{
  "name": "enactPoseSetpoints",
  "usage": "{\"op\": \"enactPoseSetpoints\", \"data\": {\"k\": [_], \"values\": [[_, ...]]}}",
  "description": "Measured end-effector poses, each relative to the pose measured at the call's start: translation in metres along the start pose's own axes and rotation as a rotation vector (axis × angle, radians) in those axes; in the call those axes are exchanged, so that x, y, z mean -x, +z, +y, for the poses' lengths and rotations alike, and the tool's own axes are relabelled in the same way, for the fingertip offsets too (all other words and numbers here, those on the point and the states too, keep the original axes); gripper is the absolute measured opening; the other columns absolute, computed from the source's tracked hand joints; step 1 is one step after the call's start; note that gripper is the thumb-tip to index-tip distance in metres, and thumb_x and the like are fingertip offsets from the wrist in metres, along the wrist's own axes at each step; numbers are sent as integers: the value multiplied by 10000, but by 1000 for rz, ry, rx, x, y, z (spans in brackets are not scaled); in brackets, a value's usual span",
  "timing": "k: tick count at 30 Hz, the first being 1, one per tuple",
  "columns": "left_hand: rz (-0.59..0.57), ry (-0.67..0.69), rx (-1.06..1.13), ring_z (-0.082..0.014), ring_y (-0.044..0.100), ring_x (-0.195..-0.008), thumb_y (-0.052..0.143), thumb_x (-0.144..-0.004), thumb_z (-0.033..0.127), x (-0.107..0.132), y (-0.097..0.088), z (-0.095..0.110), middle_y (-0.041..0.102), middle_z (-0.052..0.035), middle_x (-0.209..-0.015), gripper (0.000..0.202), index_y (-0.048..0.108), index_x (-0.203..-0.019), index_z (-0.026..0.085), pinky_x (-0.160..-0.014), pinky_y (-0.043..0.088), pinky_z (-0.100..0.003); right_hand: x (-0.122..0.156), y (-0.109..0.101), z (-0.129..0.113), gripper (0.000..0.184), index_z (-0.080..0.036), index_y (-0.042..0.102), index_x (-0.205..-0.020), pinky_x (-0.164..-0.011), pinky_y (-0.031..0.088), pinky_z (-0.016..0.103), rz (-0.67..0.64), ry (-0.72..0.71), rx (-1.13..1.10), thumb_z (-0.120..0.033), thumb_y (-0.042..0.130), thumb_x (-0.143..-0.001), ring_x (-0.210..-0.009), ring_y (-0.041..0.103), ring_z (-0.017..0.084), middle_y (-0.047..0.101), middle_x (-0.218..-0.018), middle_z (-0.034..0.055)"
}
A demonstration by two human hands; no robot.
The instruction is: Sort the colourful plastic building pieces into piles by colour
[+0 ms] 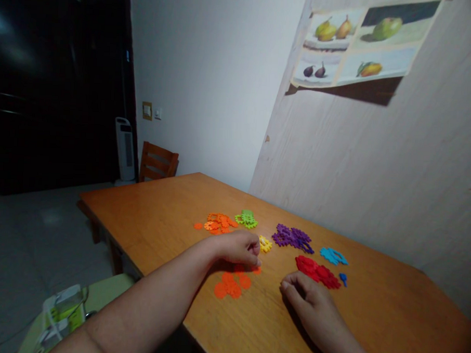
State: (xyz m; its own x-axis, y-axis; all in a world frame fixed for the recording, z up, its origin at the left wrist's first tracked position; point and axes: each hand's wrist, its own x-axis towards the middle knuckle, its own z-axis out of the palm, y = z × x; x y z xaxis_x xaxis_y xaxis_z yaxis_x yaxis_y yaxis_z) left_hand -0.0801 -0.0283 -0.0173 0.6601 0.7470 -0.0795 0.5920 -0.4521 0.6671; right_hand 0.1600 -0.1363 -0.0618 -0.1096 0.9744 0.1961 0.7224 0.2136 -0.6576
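Note:
My left hand [238, 248] reaches over the middle of the table, its fingers curled and its lowest fingertip against an orange disc [257, 270]. Whether anything sits inside those fingers is hidden. Just beyond its knuckles lies a yellow toothed piece [265, 244]. Below the wrist is a loose cluster of flat orange discs [228, 285]. My right hand [310, 302] rests on the table with fingers loosely closed, and I see nothing in them. A pile of red pieces [317, 271] lies just past it.
Orange toothed pieces [220, 222], green ones [247, 218], purple ones [292, 237] and light blue ones [333, 255] lie in piles across the wooden table [164, 210]. A small dark blue piece [343, 279] is at the right. A green stool [105, 290] holding a power strip stands lower left.

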Motion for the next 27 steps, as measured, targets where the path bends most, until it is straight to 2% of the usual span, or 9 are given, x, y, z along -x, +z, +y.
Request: {"op": "enactPoseSetpoints", "data": {"k": [3, 8, 14, 23, 27], "values": [[-66, 32, -106, -110, 516, -653, 769, -696, 386, -1, 10, 3, 617, 31, -797, 329, 645, -945, 211, -547, 340, -219, 0, 0, 0, 298, -226, 607, -792, -685, 426, 291, -4, 1, 2, -449, 472, -937, -738, 589, 191, 629, -740, 4], [-100, 21, -162, -111, 516, -634, 708, -733, 326, -5, 16, 1, 609, 40, -759, 217, 639, -905, 214, -532, 334, -223, 0, 1, -1, 297, -226, 607, -786, -683, 427, 292, 0, 2, -7, -455, 480, -925, -732, 589, 191, 631, -740, 5], [-63, -10, -153, -115, 511, -644, 742, -699, 341, -5, 17, 1, 595, 48, -790, 352, 622, -1011, 231, -544, 349, -227, -1, 1, 2, 311, -226, 610, -788, -678, 430, 292, -3, 1, -1, -461, 467, -933, -725, 586, 190, 622, -731, 5], [-118, -60, -116, -115, 512, -607, 700, -731, 301, -5, 17, 4, 603, 45, -710, 158, 625, -837, 211, -523, 336, -231, -2, 3, 8, 310, -227, 635, -809, -695, 448, 292, -8, -5, -9, -471, 483, -925, -766, 610, 201, 654, -769, 18], [-76, -46, -114, -117, 518, -623, 730, -705, 314, -6, 17, 2, 606, 52, -744, 237, 625, -898, 226, -528, 337, -230, -2, 3, 7, 310, -226, 630, -811, -706, 449, 296, -2, -7, 8, -471, 479, -927, -764, 609, 198, 650, -771, 15]]}}
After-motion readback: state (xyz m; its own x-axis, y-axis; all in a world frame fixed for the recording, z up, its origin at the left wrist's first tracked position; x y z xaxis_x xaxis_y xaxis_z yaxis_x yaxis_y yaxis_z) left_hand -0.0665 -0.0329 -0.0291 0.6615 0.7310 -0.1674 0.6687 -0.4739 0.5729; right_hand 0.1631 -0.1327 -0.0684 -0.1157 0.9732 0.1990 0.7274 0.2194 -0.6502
